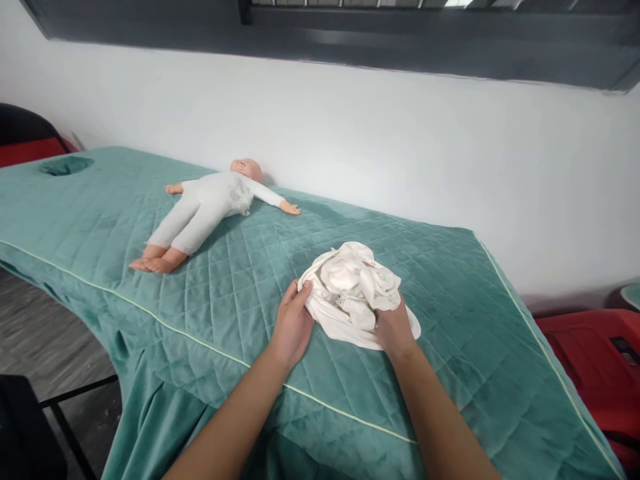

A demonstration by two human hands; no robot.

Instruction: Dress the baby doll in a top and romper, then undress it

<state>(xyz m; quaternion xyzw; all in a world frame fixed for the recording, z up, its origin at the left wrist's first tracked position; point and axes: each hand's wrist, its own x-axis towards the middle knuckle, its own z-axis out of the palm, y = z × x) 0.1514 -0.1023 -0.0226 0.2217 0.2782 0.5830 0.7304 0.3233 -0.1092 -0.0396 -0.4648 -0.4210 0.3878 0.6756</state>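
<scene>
One bunched white cloth [353,283] is lying on the green cover [475,347], right of and nearer than the doll [207,193]; the left hand [294,321] is gripping its edge, presumably steadying it, while the right hand [395,328] is reaching into folds, its grip hidden.

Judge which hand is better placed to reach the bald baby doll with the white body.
Probably the left hand: it is nearer the doll, pinching an edge of the crumpled white cloth. The right hand is farther off, partly hidden in folds.
</scene>
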